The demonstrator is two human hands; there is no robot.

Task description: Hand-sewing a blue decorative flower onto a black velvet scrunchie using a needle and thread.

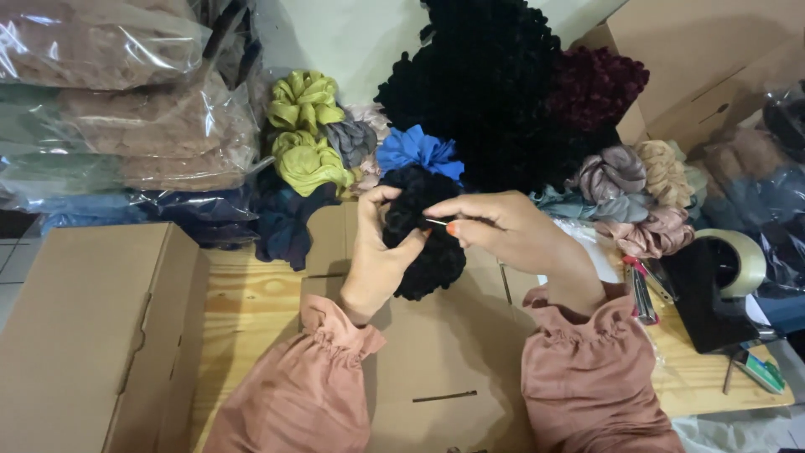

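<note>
My left hand [375,256] grips a fuzzy black scrunchie [429,252] from its left side, thumb and fingers pinched into its upper edge. My right hand [503,228] pinches a thin white sliver, a needle or tag pin [436,222], with its tip against the scrunchie's top. Both wrists wear dusty-pink gathered sleeves. The scrunchie hangs just above a flat cardboard box [436,352] on a wooden table [243,306].
A heap of scrunchies lies behind: lime green [303,126], blue [417,149], black [495,92], maroon [597,84], grey and beige. Bagged fabric stacks [126,117] stand at left. A cardboard box [84,335] sits at near left, a tape dispenser [717,281] at right.
</note>
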